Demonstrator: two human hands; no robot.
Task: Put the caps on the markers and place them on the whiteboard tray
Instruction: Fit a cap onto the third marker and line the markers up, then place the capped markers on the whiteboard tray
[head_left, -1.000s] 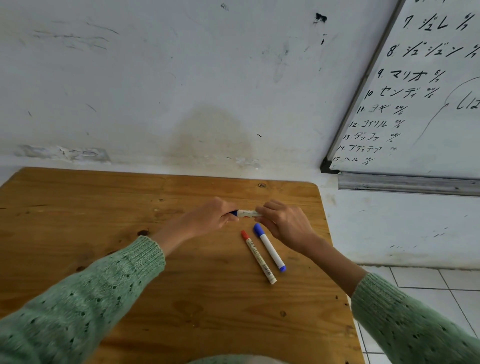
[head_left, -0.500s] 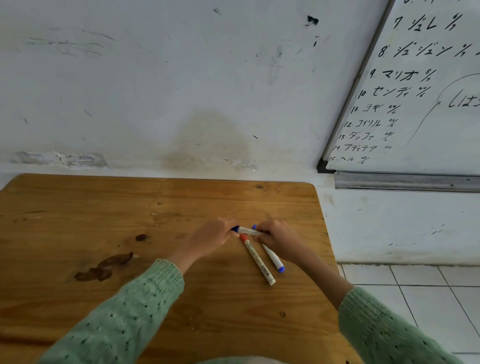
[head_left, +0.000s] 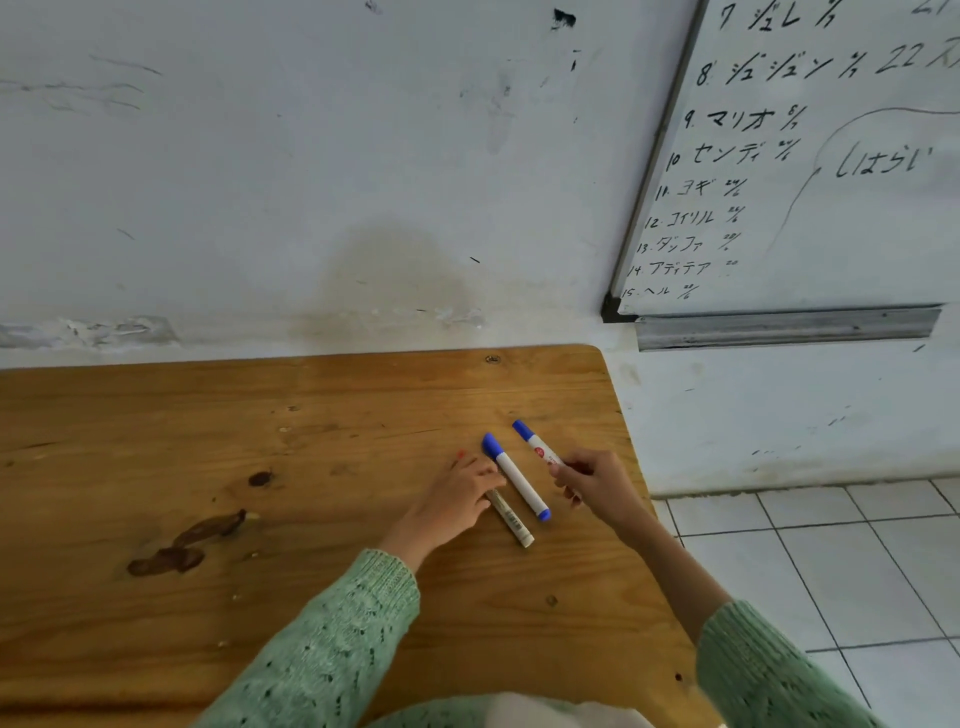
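Three markers are near the right end of the wooden table. My right hand holds a blue-capped white marker by its rear end, cap pointing up-left. A second blue-capped marker lies flat between my hands. My left hand rests on the red-capped marker, fingers over its upper half; only a bit of the red cap shows. The grey metal whiteboard tray runs under the whiteboard at upper right and holds nothing that I can see.
The table stands against a scuffed white wall. Dark stains mark the wood at left. White floor tiles lie beyond the table's right edge, below the tray.
My hands have come apart: the right now holds the capped blue marker alone, moved right. The left hand dropped onto the red-capped marker.
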